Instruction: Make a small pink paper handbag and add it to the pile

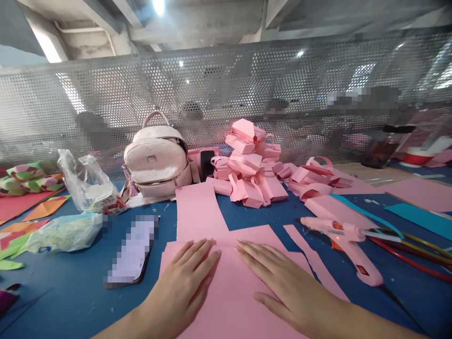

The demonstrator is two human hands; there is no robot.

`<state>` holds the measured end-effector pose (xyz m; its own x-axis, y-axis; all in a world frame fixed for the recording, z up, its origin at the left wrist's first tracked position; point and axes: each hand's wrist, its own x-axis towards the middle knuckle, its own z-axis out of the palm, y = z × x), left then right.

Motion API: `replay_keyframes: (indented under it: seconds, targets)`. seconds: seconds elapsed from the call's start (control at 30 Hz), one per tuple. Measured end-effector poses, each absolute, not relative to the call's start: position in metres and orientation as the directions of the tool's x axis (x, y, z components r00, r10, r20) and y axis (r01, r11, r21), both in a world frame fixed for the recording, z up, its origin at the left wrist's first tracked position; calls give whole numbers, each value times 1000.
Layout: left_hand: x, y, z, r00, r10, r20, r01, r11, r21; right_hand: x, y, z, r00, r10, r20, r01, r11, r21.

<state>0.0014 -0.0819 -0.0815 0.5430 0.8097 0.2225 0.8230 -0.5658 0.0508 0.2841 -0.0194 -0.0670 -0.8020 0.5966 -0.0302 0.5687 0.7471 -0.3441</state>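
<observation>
Several overlapping sheets of pink paper (226, 296) lie flat in front of me on the blue table. My left hand (189, 278) rests palm down on the paper's left part, fingers stretched forward. On the right part lies my right hand (282, 278), also flat, its thumb apart from the fingers. Neither hand grips anything. Another pink sheet (199, 209) reaches away toward the back. Just right of my right hand is a torn-looking pink paper strip (314, 259). A pink glue gun (348, 242) lies on its side further right.
Folded pink paper pieces (250, 165) are heaped at the back before a perforated metal screen (226, 89). A pale backpack (157, 160) stands left of them. A phone (132, 252), a plastic bag (65, 233) and coloured paper are at left; coloured strips (413, 254) lie right.
</observation>
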Motion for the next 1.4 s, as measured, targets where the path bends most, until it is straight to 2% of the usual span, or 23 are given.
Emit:
replay_keyframes:
  seconds: [0.33, 0.73, 1.17, 1.4]
  targets:
    - [2, -80, -80, 551, 809, 205, 823, -568, 27, 281, -17, -63, -792, 606, -75, 591, 729, -345]
    - [2, -81, -78, 535, 821, 201, 826, -558, 84, 281, -21, -62, -791, 605, -92, 600, 739, -306]
    - [1, -81, -78, 531, 817, 224, 819, -563, 110, 283, -20, -64, -799, 602, -20, 570, 745, -348]
    - [1, -80, -78, 535, 822, 196, 825, -558, 87, 284, -20, -66, -804, 595, -3, 561, 755, -339]
